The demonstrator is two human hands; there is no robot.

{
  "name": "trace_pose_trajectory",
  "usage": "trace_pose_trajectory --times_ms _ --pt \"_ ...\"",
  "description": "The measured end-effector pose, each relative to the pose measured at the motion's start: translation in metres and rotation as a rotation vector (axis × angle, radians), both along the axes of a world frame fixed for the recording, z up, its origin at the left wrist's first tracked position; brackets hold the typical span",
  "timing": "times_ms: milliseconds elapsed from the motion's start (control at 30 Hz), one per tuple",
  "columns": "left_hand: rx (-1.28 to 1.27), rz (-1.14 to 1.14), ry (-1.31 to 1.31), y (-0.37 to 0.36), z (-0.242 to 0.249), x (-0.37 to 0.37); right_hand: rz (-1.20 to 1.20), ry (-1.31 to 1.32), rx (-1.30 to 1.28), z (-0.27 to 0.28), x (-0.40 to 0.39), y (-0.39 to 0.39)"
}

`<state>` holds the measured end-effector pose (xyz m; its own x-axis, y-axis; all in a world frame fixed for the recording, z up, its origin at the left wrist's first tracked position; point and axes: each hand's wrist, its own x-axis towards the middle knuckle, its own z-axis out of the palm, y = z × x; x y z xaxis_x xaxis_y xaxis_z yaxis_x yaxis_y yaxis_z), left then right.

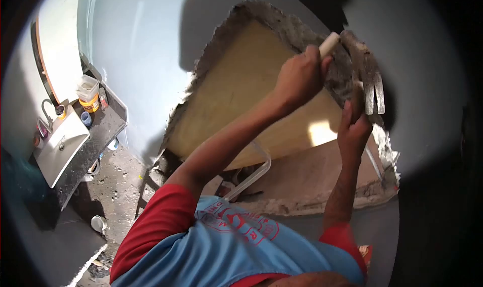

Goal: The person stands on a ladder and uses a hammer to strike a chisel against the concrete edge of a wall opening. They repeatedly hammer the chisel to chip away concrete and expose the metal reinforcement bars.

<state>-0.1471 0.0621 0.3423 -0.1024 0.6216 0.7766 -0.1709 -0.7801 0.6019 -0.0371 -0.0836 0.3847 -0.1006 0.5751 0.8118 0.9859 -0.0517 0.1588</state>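
Observation:
My left hand [300, 76] is closed round a pale round handle [329, 44], whose free end sticks out past the thumb side. The rest of that tool is hidden by the fist. My right hand [354, 133] grips a claw hammer [373, 93] by its handle, with the two-pronged claw pointing down. The hammer's head overlaps the rough broken edge [297, 30] of a wall opening, close to the end of the pale handle. Behind my arms, a yellowish panel [241, 81] fills much of the opening.
At the left, a white washbasin [63, 146] sits on a dark counter [108, 123] with a yellow-labelled tub [89, 103] and a blue cup [86, 118]. Debris covers the floor [123, 174], near a white bucket [98, 223]. A pale bent pipe [251, 179] crosses the opening's lower part.

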Motion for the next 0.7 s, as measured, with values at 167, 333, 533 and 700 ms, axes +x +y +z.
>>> trace_pose_trajectory --times_ms 167,333,533,700 --pt "-0.016 0.051 -0.022 0.000 0.007 -0.003 0.255 0.076 0.332 0.010 -0.022 -0.016" --pt "-0.026 0.010 -0.017 0.000 0.006 -0.005 0.467 0.057 0.236 0.006 0.000 -0.016" --pt "0.002 0.048 0.031 0.003 0.008 -0.010 0.045 -0.229 0.211 0.032 -0.020 -0.034" --pt "-0.026 0.016 0.038 0.000 0.009 -0.011 0.606 0.161 0.321 0.034 -0.055 -0.044"
